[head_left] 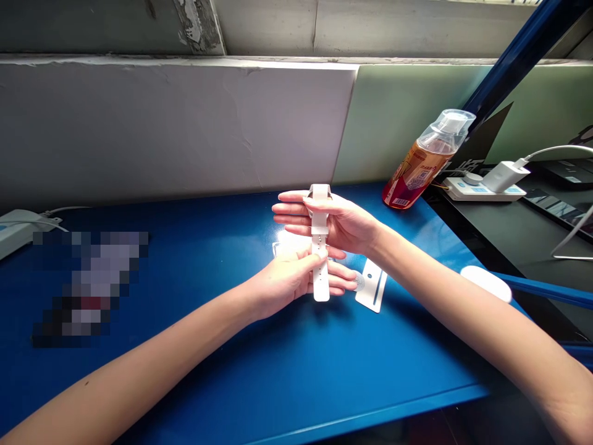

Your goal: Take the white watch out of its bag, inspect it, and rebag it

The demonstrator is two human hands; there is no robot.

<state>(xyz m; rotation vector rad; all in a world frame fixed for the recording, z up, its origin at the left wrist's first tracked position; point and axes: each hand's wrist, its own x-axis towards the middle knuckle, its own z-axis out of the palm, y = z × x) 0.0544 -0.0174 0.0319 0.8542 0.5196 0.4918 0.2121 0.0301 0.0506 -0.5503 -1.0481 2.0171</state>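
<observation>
A white watch strap with a row of holes hangs upright between my two hands, above the blue table. My left hand pinches its lower, holed part between thumb and fingers. Higher up, my right hand has its thumb across the strap near the top, with the fingers stretched behind it to the left. Whether a watch case sits at the top is hard to make out. Beyond my left fingertips lies a white card with a slot and a hole. A bright white item behind my hands is mostly hidden.
A capped bottle of reddish liquid leans at the back right. A white power strip with a plugged-in charger lies beyond it. White rounded object at the right edge; another power strip and a pixelated item at left.
</observation>
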